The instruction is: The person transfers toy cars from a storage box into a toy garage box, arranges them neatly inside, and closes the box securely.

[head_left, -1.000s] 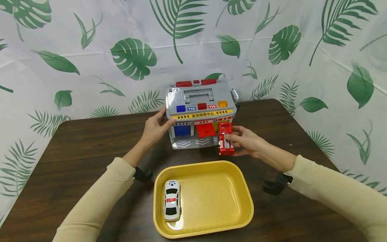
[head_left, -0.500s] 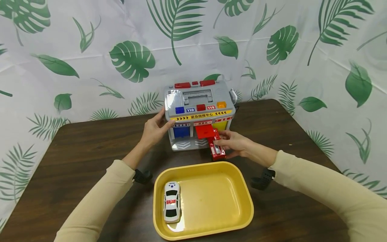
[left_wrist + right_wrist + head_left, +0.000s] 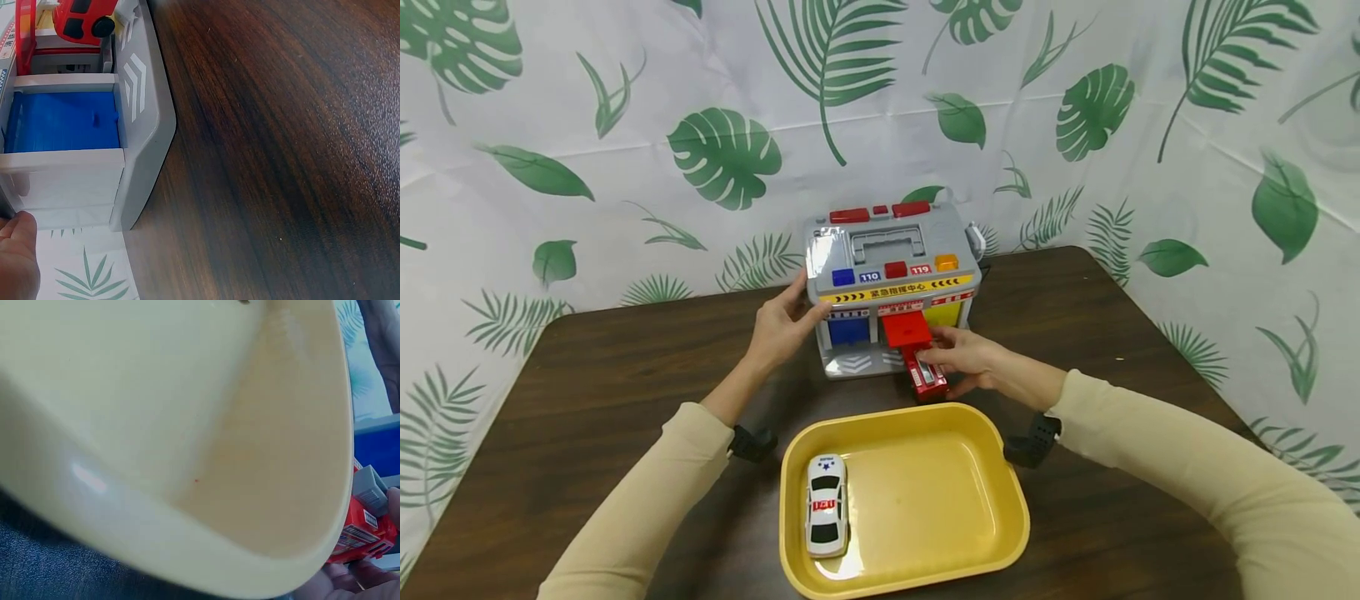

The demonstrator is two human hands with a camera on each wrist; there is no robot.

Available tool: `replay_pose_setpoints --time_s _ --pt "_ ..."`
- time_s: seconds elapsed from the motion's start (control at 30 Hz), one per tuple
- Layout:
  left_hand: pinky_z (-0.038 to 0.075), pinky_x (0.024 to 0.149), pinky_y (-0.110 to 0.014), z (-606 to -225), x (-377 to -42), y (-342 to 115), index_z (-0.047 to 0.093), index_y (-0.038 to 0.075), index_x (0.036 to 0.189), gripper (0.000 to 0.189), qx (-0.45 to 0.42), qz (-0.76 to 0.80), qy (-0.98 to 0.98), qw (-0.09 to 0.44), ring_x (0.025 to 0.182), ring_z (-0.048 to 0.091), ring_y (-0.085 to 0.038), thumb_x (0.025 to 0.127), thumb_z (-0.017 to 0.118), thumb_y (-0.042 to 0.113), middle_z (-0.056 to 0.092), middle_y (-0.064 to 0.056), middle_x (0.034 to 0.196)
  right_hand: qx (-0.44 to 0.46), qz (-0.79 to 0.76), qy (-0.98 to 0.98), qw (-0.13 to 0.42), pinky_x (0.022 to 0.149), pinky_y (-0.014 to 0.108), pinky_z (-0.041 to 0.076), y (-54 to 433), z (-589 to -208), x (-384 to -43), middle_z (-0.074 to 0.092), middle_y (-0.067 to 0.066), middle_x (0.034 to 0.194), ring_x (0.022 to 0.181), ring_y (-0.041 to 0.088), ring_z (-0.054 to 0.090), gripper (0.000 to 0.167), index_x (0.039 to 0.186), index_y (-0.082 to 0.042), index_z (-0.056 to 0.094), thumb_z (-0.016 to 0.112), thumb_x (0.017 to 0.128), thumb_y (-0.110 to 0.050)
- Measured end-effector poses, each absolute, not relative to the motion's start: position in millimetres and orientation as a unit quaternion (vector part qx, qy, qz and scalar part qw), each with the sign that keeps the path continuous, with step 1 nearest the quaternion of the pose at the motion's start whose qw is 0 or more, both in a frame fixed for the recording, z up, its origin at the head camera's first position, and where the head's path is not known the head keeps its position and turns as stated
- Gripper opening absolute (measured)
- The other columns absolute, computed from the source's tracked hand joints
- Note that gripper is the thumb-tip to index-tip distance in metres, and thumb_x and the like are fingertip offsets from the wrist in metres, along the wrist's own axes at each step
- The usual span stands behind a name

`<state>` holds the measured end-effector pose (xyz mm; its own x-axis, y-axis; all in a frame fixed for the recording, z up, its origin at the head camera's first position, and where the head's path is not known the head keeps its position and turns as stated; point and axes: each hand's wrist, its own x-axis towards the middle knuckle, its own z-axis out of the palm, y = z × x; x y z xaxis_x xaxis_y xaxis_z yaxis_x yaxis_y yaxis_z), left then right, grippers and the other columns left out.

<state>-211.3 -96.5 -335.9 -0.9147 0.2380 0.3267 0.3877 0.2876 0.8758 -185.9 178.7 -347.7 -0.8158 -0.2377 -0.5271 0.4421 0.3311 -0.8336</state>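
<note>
A grey toy garage (image 3: 880,250) with coloured lights and Chinese lettering stands at the back of the table. Its middle red door (image 3: 907,328) is swung up, while the blue door (image 3: 848,330) on the left and the yellow one (image 3: 943,314) on the right are down. My left hand (image 3: 778,327) holds the garage's left end, thumb at the front edge; part of it shows in the left wrist view. In my right hand (image 3: 967,358) is a red toy fire truck (image 3: 928,375), gripped from the right, its front end under the raised door.
A yellow tray (image 3: 1017,492) lies on the dark wooden table (image 3: 625,400), in front of the garage. Inside, along its left wall, sits a white toy police car (image 3: 826,508). A white leaf-print cloth (image 3: 865,125) hangs behind.
My right hand has carried the fire truck leftward, from in front of the yellow door to the middle doorway, and its front has gone under the red door. My left hand stays on the garage.
</note>
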Motion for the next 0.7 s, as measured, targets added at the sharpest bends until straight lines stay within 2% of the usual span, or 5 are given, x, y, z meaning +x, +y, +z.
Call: replay_pose_setpoints --time_s 0.3,0.53,0.7 --pt "0.046 0.095 -0.046 -340 -214 -97 0.029 -0.007 0.142 0.065 -0.204 -0.568 -0.794 0.073 0.114 0.055 -0.036 0.089 0.064 0.008 0.043 -0.027 0.138 0.076 -0.594 0.746 0.292 0.083 0.055 0.052 173 -351 -188 0.035 0.020 0.143 0.118 0.036 0.041 0.066 0.148 -0.010 0.022 0.057 0.093 -0.017" --pt "0.047 0.096 -0.037 -365 -232 -100 0.030 0.003 0.145 0.068 -0.188 -0.565 -0.800 0.080 0.118 0.054 -0.028 0.089 0.065 0.015 0.045 -0.018 0.140 0.093 -0.595 0.745 0.286 0.081 0.053 0.054 169 -353 -190 0.042 0.019 0.137 0.111 0.032 0.047 0.061 0.143 -0.006 0.029 0.060 0.092 -0.020" --pt "0.047 0.095 -0.037 -364 -231 -99 0.030 0.002 0.145 0.068 -0.183 -0.568 -0.799 0.078 0.117 0.055 -0.029 0.089 0.066 0.016 0.046 -0.019 0.139 0.101 -0.598 0.746 0.276 0.078 0.051 0.055 167 -355 -193 0.045 0.018 0.135 0.108 0.029 0.050 0.061 0.143 -0.006 0.031 0.061 0.091 -0.021"
